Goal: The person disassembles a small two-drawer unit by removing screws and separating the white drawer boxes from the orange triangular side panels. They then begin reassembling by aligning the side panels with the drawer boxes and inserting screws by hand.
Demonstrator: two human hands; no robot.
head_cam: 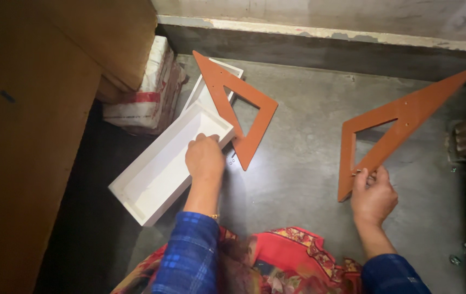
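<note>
Two flat orange-brown triangular frames with open centres are counted: one lying across the boxes (237,106), one gripped at its lower edge (396,122). Two long white rectangular open boxes are counted: the nearer (159,174), and a second partly hidden behind it (203,92). One white-and-red wrapped bundle (148,95) is recorded. Two bare hands are seen, the left hand (204,158) and the right hand (373,196). Two small metal screws (232,161) are noted on the grey floor (298,179).

L hand (204,158) stretched fwd, fingers curled down; R hand (373,195) pinching, both arms in blue plaid sleeves.
</note>
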